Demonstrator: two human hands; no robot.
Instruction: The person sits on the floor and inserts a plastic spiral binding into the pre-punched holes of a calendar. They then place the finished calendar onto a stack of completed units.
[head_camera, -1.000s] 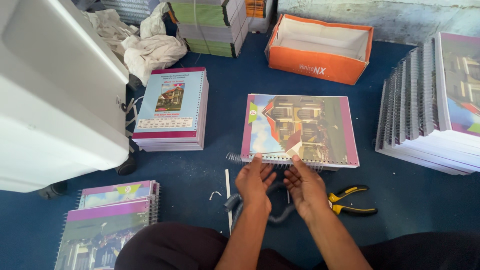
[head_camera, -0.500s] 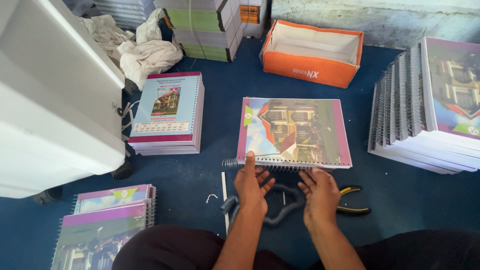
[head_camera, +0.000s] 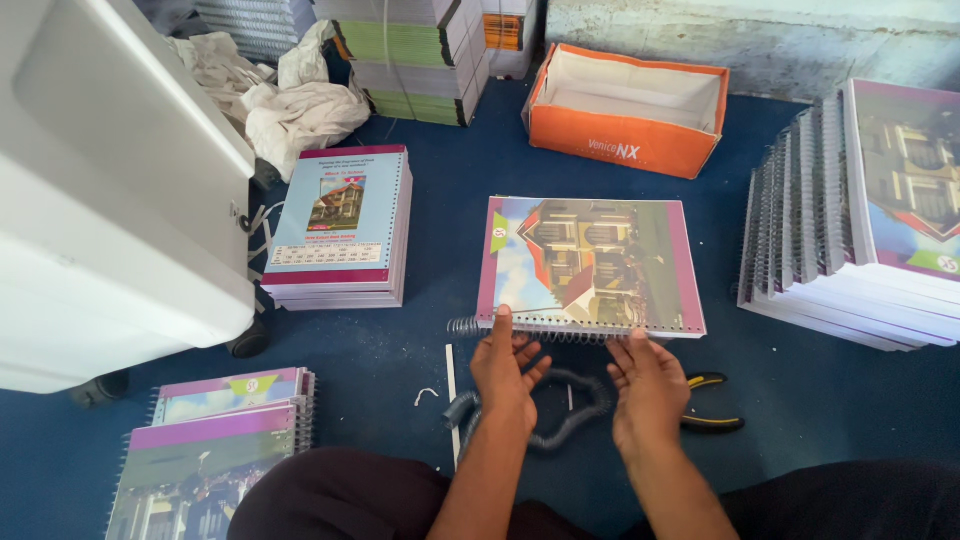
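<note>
Closest to us, our left hand (head_camera: 505, 375) and right hand (head_camera: 650, 385) reach forward over the blue floor (head_camera: 450, 220), both with loose, spread fingers gripping nothing; their tips rest at the near edge of the notebook (head_camera: 590, 265), right on the spiral wire (head_camera: 520, 330) threaded along that edge, whose left end sticks out past the cover. The left forefinger touches the cover's near left corner, the right fingers sit toward the near right end of the binding. We judge the notebook light and fairly stiff as a block, its glossy cover a bit slippery, best held by the flat edges near the binding. The wire looks thin and springy and would likely bend if squeezed, so we would pinch it gently at the free end. Under our hands lies a dark coiled length of spiral (head_camera: 560, 420), and just right of it the yellow-handled pliers (head_camera: 710, 400). To the near left is a bound stack (head_camera: 215, 440). Farther left sits a blue-covered stack (head_camera: 340, 225) beside a white machine (head_camera: 110, 200). At right leans a fanned row of bound notebooks (head_camera: 850, 220), and beyond the notebook an open orange box (head_camera: 630, 110).
</note>
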